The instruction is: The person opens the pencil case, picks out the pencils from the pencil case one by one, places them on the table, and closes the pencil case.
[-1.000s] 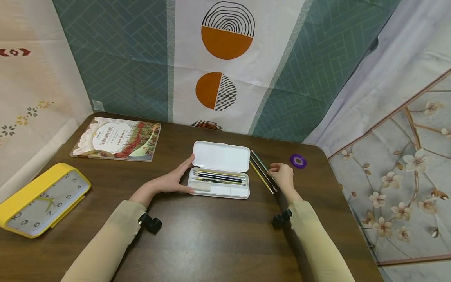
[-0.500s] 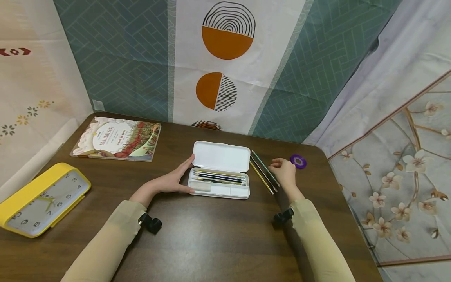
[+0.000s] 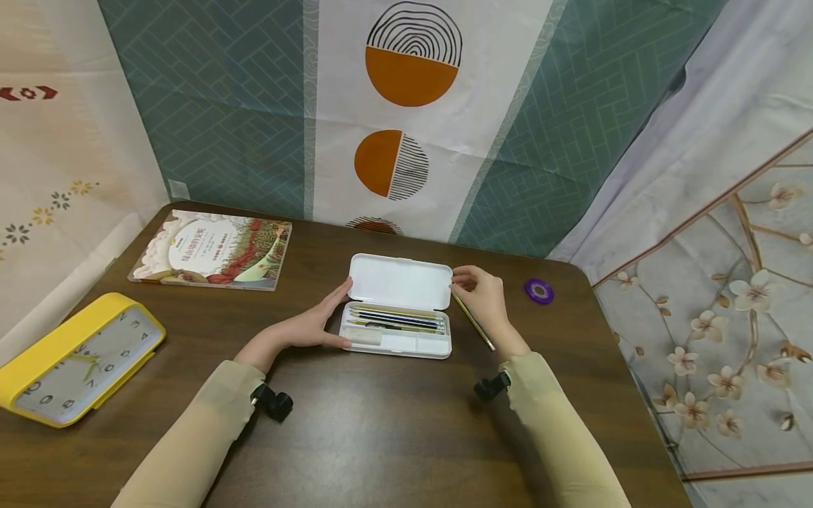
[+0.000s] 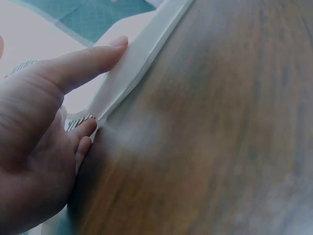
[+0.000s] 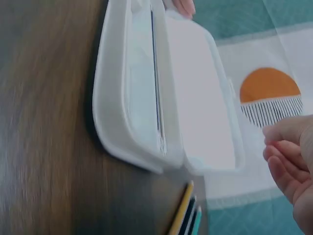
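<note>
A white pencil case [image 3: 401,280] lies open on the table, its lid tipped back. Several pencils [image 3: 395,317] lie in its tray, with a whitish block [image 3: 364,336] in front of them. My left hand [image 3: 303,329] spreads along the case's left side, thumb touching the front corner and fingers by the lid; in the left wrist view the thumb [image 4: 93,62] lies straight. Beside the lid's right edge is my right hand [image 3: 485,296], fingers loosely bent. Under it, loose pencils [image 3: 473,322] lie close together. The right wrist view shows their ends, yellow, black and teal; whether the fingertips touch them I cannot tell.
A purple ring-shaped roll [image 3: 539,291] lies right of my right hand. A book [image 3: 212,250] lies at the back left, and a yellow clock [image 3: 85,360] stands at the left edge. Patterned cloth [image 3: 254,127] hangs behind the brown table [image 3: 394,430].
My right hand has moved left, from the right side of the loose pencils to the lid's edge. Those pencils, spread apart before, now lie close together. My left hand stays put.
</note>
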Available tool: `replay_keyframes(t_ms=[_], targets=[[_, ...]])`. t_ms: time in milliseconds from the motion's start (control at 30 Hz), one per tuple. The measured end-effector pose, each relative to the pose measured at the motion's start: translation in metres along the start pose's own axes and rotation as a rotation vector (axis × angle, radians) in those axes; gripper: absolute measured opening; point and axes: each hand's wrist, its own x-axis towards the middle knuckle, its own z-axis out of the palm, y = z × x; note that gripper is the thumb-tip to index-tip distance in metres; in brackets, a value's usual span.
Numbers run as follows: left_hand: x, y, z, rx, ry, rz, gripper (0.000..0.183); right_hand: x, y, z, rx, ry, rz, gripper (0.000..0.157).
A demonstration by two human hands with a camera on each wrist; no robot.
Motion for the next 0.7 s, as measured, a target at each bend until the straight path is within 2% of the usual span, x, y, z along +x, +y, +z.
replay_keyframes(t_ms=[133,233,700], targets=[[0.000,0.001,0.000,0.003,0.000,-0.004,0.121,0.001,-0.010,0.014,0.002,-0.057,-0.074,0.024],[0.000,0.001,0.000,0.005,0.000,-0.002,0.121,0.001,-0.014,0.024,-0.006,-0.111,-0.098,0.025],[-0.001,0.002,-0.001,0.025,0.009,0.005,0.120,-0.009,-0.013,0.056,-0.060,-0.313,-0.128,0.022]])
